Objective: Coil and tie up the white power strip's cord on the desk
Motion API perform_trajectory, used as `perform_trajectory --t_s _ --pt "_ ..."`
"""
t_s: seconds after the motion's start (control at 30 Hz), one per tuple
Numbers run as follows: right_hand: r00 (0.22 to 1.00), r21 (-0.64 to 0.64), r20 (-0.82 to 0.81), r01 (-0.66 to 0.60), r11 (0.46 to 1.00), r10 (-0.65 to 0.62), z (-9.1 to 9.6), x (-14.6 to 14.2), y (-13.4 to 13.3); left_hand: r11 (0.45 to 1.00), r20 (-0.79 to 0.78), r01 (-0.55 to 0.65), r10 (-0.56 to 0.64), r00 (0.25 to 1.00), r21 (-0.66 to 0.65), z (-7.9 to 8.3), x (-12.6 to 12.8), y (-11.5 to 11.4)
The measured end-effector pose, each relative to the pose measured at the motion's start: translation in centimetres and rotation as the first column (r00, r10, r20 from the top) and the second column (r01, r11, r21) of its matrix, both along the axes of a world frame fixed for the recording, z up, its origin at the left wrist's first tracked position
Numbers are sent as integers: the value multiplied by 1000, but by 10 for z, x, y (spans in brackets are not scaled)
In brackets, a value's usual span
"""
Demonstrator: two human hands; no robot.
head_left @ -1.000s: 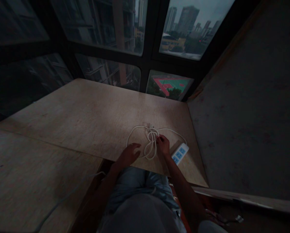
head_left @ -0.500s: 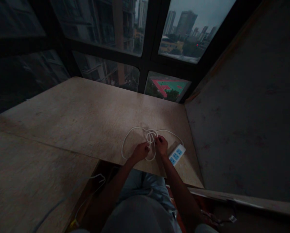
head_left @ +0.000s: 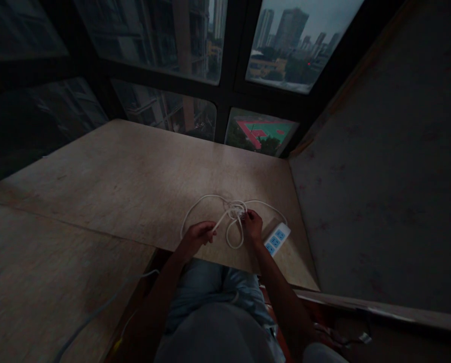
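Observation:
A white power cable (head_left: 233, 212) lies in tangled loops on a pale wooden board (head_left: 134, 176), joined to a white power strip (head_left: 277, 238) with blue sockets at the right. My left hand (head_left: 195, 237) is closed around one strand of the cable, drawn out to the left of the tangle. My right hand (head_left: 252, 225) pinches the cable at the knot of loops, just left of the power strip.
Large dark-framed windows (head_left: 225, 75) stand behind the board. A grey wall (head_left: 380, 176) rises on the right. Another thin cable (head_left: 97, 312) trails over the lower board at the left. My lap, in light clothing (head_left: 217, 312), is below the board's near edge.
My left hand went from resting open beside the loops to gripping a strand, then pulled it out to the left. My right hand stayed pinched at the tangle.

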State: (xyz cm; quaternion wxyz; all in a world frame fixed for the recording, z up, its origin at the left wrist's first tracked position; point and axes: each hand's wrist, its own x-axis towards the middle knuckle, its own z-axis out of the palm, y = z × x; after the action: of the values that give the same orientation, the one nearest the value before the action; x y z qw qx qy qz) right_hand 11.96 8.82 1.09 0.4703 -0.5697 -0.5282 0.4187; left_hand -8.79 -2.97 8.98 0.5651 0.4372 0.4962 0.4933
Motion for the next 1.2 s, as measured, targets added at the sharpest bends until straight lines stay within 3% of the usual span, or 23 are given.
perform_trajectory --t_s 0.17,0.4,0.6,0.7,0.87,1.03,1.2 --pt "997 9 16 -72 997 72 -3 7 -3 958 102 -250 238 966 139 18 -17 3" --pt "973 96 38 -232 968 230 5 13 -19 796 41 -516 532 846 317 27 -44 32" --pt "959 121 110 -274 954 262 2 25 -31 702 -253 -465 662 706 540 11 -60 81" --pt "912 192 229 -386 902 341 1 33 -29 752 -417 -341 616 668 565 5 -51 102" --pt "790 251 427 -570 782 439 10 41 -27 875 -677 -189 468 568 446 0 -27 120" --pt "734 226 477 -634 740 483 15 36 -33 942 -825 -110 330 458 316 -8 -13 128" --pt "757 240 437 -618 749 485 5 31 -37 971 -901 -74 237 364 226 -17 -11 137"
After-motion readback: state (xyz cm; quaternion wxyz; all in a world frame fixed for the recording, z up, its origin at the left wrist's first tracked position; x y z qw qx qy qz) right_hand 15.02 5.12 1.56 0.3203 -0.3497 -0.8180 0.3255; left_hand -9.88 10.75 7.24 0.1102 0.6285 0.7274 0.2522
